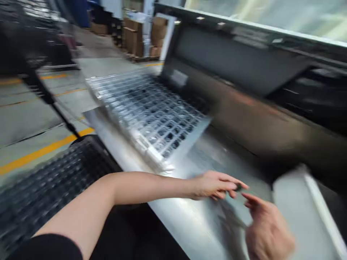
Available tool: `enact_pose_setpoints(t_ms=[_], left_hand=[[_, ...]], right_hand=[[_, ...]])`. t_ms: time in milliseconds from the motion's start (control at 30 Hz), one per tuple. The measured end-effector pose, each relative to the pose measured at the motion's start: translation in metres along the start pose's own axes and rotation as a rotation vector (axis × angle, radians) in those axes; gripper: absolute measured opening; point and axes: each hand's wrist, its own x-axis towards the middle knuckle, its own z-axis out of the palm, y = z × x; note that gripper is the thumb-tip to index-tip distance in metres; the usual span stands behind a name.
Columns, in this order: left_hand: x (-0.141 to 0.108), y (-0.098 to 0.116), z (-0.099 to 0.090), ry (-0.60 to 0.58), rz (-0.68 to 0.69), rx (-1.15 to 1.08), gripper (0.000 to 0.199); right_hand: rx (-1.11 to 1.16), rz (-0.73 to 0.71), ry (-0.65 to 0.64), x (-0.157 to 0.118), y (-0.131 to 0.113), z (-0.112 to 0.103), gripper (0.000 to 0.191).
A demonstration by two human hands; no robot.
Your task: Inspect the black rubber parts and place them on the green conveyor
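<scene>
My left hand (217, 185) reaches in from the left over a metal tabletop (187, 213). Its thumb and fingers are pinched on a small dark part (238, 187), whose kind is too small and blurred to tell. Close by on the right is my right hand (267, 224), smeared by motion, its index finger pointing toward the dark part. A slight gap seems to separate that fingertip from the part. Whether the right hand holds anything cannot be made out.
A stack of clear plastic trays with many pockets (151, 112) lies on the table's far left. At right stands a white tray or board (300, 213). A dark machine housing (230, 104) runs along the back. Black trays (54, 187) sit at lower left; cardboard boxes (132, 38) stand behind.
</scene>
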Motion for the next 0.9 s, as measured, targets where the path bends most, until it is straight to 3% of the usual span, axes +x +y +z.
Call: enact_pose_setpoints(t_ms=[67, 167, 433, 633, 900], left_hand=[[0.015, -0.006, -0.002, -0.081, -0.024, 0.001, 0.041], [0.019, -0.010, -0.001, -0.105, -0.017, -0.012, 0.041], [0.016, -0.008, -0.006, -0.087, 0.088, -0.019, 0.048], [0.015, -0.008, -0.006, -0.078, 0.080, -0.015, 0.055], [0.016, -0.008, -0.004, -0.027, 0.085, -0.028, 0.053]], right_hand=[[-0.007, 0.006, 0.109, -0.009, 0.000, -0.008, 0.057], [-0.012, -0.038, 0.114, -0.010, -0.007, -0.008, 0.049], [-0.002, -0.172, 0.094, -0.010, -0.001, 0.002, 0.038], [-0.015, -0.112, 0.091, -0.008, -0.003, 0.005, 0.042], [-0.056, -0.150, 0.164, -0.009, -0.008, 0.006, 0.034]])
